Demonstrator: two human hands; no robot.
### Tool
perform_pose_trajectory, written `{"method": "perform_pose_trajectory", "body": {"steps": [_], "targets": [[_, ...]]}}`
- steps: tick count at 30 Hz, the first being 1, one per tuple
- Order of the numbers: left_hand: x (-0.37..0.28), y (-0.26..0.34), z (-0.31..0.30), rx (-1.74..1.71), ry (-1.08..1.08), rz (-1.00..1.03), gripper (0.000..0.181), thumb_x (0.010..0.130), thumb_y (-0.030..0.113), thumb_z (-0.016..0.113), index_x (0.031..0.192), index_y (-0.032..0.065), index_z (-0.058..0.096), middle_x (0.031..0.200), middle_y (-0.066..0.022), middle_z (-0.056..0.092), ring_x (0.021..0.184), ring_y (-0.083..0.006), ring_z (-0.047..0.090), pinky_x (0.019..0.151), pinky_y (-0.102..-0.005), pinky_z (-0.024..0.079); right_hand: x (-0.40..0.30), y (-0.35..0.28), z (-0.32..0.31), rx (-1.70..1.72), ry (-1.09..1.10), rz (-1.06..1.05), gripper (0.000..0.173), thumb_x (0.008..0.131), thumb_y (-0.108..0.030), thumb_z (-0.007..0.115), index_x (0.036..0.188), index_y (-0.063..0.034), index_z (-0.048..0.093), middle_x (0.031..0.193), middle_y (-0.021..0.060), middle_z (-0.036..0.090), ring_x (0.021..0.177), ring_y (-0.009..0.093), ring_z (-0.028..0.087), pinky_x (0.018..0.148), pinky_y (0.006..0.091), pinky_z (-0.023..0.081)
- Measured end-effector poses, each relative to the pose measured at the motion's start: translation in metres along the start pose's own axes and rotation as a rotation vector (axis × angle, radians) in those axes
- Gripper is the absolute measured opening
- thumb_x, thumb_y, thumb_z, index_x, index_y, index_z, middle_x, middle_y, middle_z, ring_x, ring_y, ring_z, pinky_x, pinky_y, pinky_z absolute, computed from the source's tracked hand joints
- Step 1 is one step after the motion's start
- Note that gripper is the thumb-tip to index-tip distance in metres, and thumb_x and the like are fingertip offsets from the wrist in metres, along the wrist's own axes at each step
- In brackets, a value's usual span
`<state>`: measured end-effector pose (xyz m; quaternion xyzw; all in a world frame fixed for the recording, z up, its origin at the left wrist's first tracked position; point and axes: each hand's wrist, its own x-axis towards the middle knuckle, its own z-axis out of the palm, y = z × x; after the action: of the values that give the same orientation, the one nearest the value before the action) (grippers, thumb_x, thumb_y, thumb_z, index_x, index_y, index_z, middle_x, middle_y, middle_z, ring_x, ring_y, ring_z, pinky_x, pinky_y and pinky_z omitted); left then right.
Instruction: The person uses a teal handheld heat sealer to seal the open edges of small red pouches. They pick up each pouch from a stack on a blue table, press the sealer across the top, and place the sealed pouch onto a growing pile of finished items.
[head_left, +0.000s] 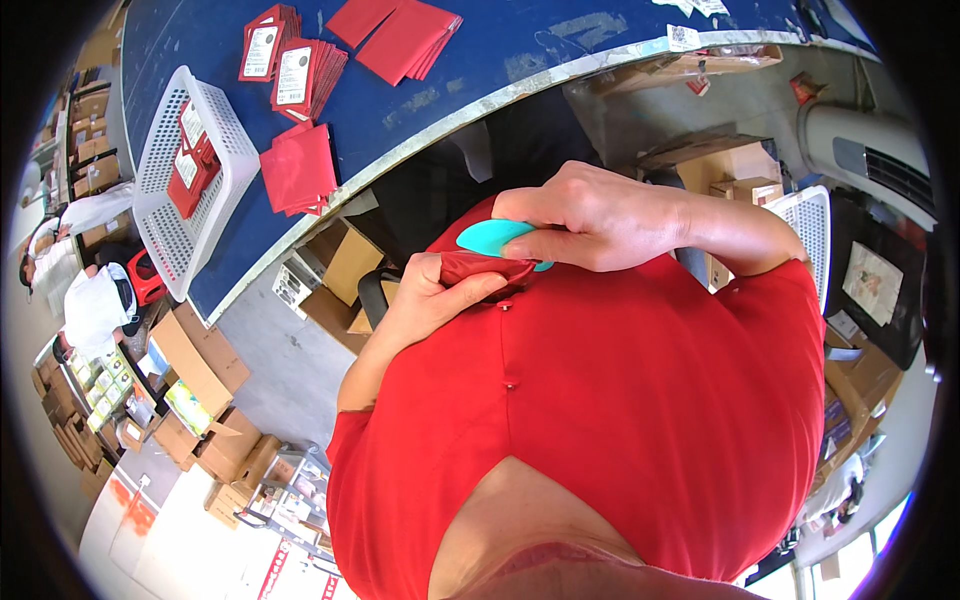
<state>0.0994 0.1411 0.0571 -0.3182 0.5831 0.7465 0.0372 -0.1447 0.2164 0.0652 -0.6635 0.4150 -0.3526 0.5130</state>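
Note:
My left hand (439, 292) grips a small red pouch (480, 271), held at its mouth in front of my red shirt. Just to the right, my right hand (600, 221) pinches a turquoise, thin curved item (491, 236) against the pouch's mouth; how much of it is inside is hidden by the fingers. On the blue table, a pile of plain red packets (300, 171) lies near the edge, beyond it fanned stacks of labelled red packets (304, 79). More flat red packets (411, 37) lie farther right. A white perforated plastic basket (244, 154) holds several labelled red packets (191, 169).
The blue table's worn pale edge (480, 109) curves between me and the stacks. Open cardboard boxes (349, 274) stand below it. At the right are another white basket (810, 217) and more cartons (739, 172). People in white tops (97, 307) are at the far left.

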Motion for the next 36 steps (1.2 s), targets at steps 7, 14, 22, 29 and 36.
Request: {"method": "perform_pose_trajectory", "body": {"steps": [7, 14, 22, 29, 36], "targets": [[0.005, 0.003, 0.004, -0.053, 0.015, -0.026, 0.015, 0.090, 0.011, 0.070, 0.101, 0.0008, 0.073, 0.087, -0.0017, 0.073, 0.079, -0.0063, 0.063, 0.071, -0.0238, 0.051, 0.012, 0.011, 0.013, -0.033, 0.079, -0.079, 0.009, 0.093, -0.008, 0.060, 0.100, -0.0025, 0.057, 0.064, 0.0137, 0.056, 0.056, 0.034, 0.057, 0.049, 0.0375, 0.040], [-0.001, 0.001, -0.003, 0.018, -0.077, 0.068, 0.017, 0.090, 0.006, 0.069, 0.106, 0.0003, 0.072, 0.088, -0.0029, 0.072, 0.080, -0.0071, 0.064, 0.071, -0.0216, 0.050, -0.003, -0.004, 0.011, 0.104, 0.114, -0.008, 0.011, 0.093, -0.011, 0.061, 0.090, -0.0028, 0.054, 0.062, 0.0149, 0.053, 0.055, 0.036, 0.054, 0.049, 0.0399, 0.038], [0.003, 0.008, 0.004, -0.089, -0.018, 0.023, 0.015, 0.089, 0.007, 0.069, 0.102, 0.0015, 0.073, 0.087, -0.0015, 0.071, 0.081, -0.0072, 0.063, 0.074, -0.0235, 0.050, 0.012, 0.006, 0.028, -0.086, 0.146, -0.059, 0.012, 0.093, -0.006, 0.060, 0.103, 0.0005, 0.058, 0.072, 0.0124, 0.058, 0.058, 0.031, 0.058, 0.050, 0.0348, 0.043], [-0.005, 0.013, 0.001, 0.008, -0.048, 0.036, 0.011, 0.089, 0.006, 0.069, 0.098, 0.0021, 0.072, 0.086, -0.0009, 0.071, 0.083, -0.0080, 0.064, 0.076, -0.0244, 0.050, 0.007, -0.012, 0.009, 0.008, 0.060, 0.027, 0.010, 0.093, -0.006, 0.060, 0.100, -0.0002, 0.057, 0.067, 0.0118, 0.055, 0.054, 0.031, 0.055, 0.048, 0.0353, 0.042], [0.005, 0.004, 0.002, -0.164, -0.049, 0.122, 0.010, 0.092, 0.006, 0.066, 0.098, -0.0001, 0.071, 0.088, -0.0024, 0.069, 0.082, -0.0085, 0.062, 0.074, -0.0251, 0.049, 0.021, -0.004, 0.026, -0.165, 0.163, -0.132, 0.010, 0.093, -0.009, 0.061, 0.098, -0.0020, 0.056, 0.059, 0.0110, 0.052, 0.051, 0.031, 0.055, 0.046, 0.0364, 0.041]]}}
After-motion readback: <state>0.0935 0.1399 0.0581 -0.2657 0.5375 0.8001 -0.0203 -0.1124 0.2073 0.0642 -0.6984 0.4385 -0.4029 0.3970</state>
